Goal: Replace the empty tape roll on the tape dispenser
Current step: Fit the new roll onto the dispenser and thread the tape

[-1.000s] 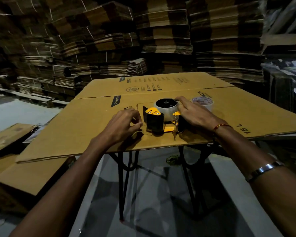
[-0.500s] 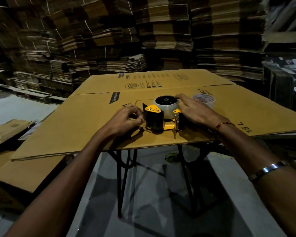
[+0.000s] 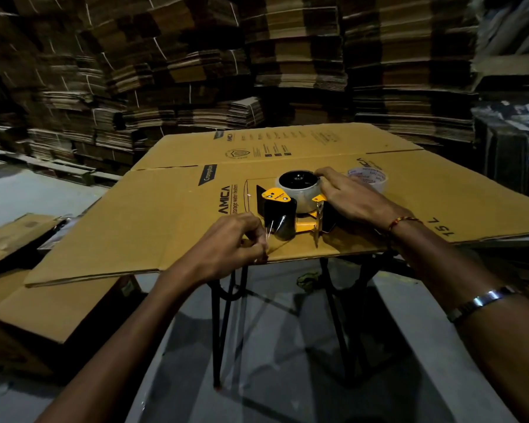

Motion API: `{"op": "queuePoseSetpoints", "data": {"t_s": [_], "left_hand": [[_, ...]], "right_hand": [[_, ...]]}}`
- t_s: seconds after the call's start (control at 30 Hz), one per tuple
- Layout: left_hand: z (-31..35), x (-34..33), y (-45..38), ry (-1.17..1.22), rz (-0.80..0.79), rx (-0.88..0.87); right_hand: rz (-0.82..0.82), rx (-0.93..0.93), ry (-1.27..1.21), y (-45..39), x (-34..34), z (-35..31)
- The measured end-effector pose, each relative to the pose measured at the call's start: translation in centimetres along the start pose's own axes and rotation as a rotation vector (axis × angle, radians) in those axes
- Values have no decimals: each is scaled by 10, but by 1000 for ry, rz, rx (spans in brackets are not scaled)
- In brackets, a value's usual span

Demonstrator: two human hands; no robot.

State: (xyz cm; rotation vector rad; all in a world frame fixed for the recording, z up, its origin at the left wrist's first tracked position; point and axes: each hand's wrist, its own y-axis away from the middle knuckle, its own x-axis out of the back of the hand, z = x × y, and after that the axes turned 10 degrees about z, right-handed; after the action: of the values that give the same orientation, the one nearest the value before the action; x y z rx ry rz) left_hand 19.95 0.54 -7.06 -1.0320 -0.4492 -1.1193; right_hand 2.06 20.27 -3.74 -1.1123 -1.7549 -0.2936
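The tape dispenser (image 3: 290,213) lies on the surface (image 3: 165,227). The right hand (image 3: 353,198) clasps its roll side. Just left of it, the left hand (image 3: 235,239) pinches the clear tape end (image 3: 268,232).

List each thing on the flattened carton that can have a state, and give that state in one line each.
tape dispenser: lying on its side, roll mounted
tape roll: on the dispenser hub
spare roll: lying flat, untouched
left hand: pinching the clear tape end
right hand: steadying the dispenser and roll
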Motion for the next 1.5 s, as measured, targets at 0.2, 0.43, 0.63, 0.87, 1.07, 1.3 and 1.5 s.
{"op": "queuePoseSetpoints", "data": {"t_s": [0.2,0.43,0.63,0.87,1.07,1.3,1.5], "left_hand": [[-4,7,-2,25,52,50],[-22,7,-15,99,125,102],[-31,1,-32,60,140,86],[-34,-1,-39,172,49,157],[-40,0,-34,308,7,203],[-44,0,-34,371,10,215],[-51,2,-33,339,77,225]], "right_hand": [[4,-7,1,3,1,-3],[3,-4,-10,3,2,-1],[-23,6,-7,2,4,-3],[-44,25,-14,4,8,-6],[-47,30,-12,3,7,-6],[-56,38,-9,0,6,-3],[-62,39,-26,-4,4,-2]]}}
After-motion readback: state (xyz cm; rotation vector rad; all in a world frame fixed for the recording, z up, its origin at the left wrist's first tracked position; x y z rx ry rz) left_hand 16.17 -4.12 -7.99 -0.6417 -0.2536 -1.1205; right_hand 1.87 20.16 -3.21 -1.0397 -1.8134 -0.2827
